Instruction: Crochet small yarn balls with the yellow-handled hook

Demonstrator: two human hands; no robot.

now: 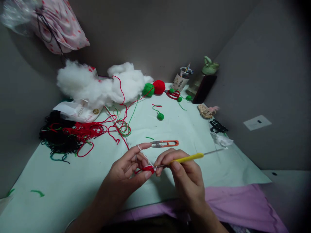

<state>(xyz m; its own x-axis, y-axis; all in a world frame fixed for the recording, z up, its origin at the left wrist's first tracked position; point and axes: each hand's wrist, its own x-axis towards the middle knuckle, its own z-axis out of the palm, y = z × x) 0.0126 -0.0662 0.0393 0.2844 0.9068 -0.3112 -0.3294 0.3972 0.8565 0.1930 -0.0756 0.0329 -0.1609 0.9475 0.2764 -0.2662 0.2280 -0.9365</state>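
Observation:
Between thumb and fingers, my left hand (128, 168) pinches a small red crochet piece (147, 168). White yarn (139, 148) loops over its raised index finger and runs down to the piece. My right hand (186, 171) grips a crochet hook with a yellow handle (190, 158), its metal tip at the red piece's edge. The hook's other metal end points off to the right. Just beyond my hands lie orange-handled thread snips (167, 143), touched by neither hand. Part of the red piece is hidden behind my left fingers.
White stuffing (97, 85) is heaped at the back left, beside tangled red yarn (89, 131) and black yarn (54, 136). A green ball (148, 90), a red ball (159, 87), red-handled scissors (173, 94), a pen cup (181, 80) and a dark phone (204, 89) stand along the back.

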